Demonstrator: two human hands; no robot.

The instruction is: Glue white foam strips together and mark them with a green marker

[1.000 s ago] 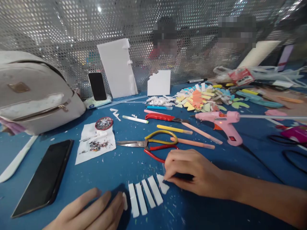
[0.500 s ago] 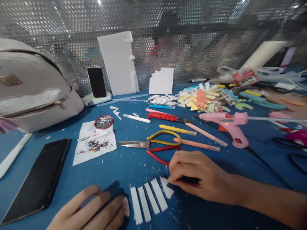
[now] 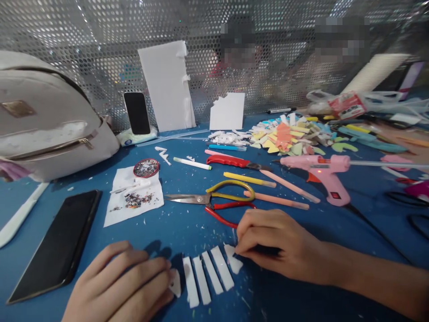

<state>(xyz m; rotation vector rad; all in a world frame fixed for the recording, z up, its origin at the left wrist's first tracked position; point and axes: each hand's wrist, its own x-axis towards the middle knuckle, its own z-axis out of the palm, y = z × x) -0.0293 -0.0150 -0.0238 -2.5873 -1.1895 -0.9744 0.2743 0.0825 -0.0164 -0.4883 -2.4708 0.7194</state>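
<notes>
Both hands are low over the blue table, on either side of several white strips (image 3: 212, 272) lying nearly parallel. My left hand (image 3: 125, 281) rests with its fingers bent and close together, a small white piece (image 3: 175, 283) at their tips; its thumb is hidden. To the right of the strips, my right hand (image 3: 271, 243) is closed, thumb and fingertips pinched at the edge of an irregular white piece (image 3: 233, 259). Just beyond it lie open scissors (image 3: 203, 200) with one yellow and one red handle. The red handle's end is close to the right knuckles.
Farther back lie a red-handled cutter (image 3: 228, 162), felt pens (image 3: 250, 180) and a pink glue gun (image 3: 317, 167) with its cord. Coloured scraps (image 3: 288, 136) are heaped behind. On the left are a dark phone (image 3: 56, 243), a paper sheet (image 3: 115, 201) and a backpack (image 3: 53, 147).
My left hand has shifted slightly away from me, its small white piece turning a little with it. The right hand stays at the irregular piece. The whole view has moved slightly.
</notes>
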